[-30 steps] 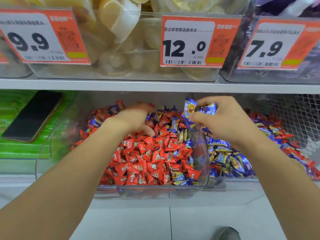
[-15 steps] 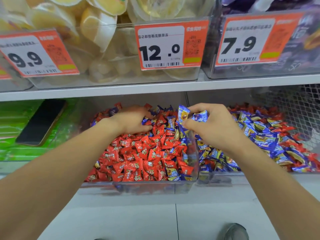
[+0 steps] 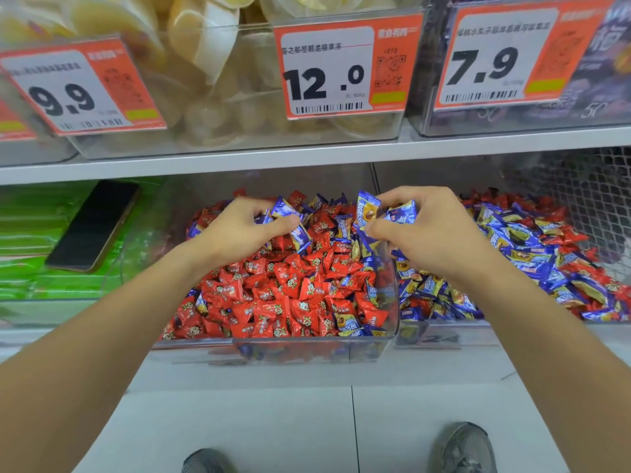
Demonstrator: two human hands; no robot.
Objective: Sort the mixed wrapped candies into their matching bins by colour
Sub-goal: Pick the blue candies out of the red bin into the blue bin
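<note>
Left arm: you are reaching it in from the lower left of the frame, forearm bare, running diagonally up toward the centre.
Left hand: you are holding it knuckles-up over the back of the red-candy bin, in the middle of the frame; your fingers are curling down into the pile and your thumb is pressing in against a blue candy, so you are pinching it.
Right arm: you are bringing it in from the lower right, forearm crossing over the front of the blue-candy bin.
Right hand: you are holding it just right of centre, above the clear wall between the two bins; your fingers are bending inward and gripping several blue candies, with wrappers sticking up out of the top of your fist.
Hands together: you are keeping them near each other at about the same height, not touching.
Red candies: they are filling most of the centre bin, with blue ones mixed along its back and right side.
Right bin contents: mostly blue wrappers, with red ones scattered at the back and far right edge of the frame.
Phone: it is lying screen-dark on green packets at centre left.
Price tags: 9.9, 12.0 and 7.9 are hanging across the top.
Shoes: yours are showing at the bottom edge.
</note>
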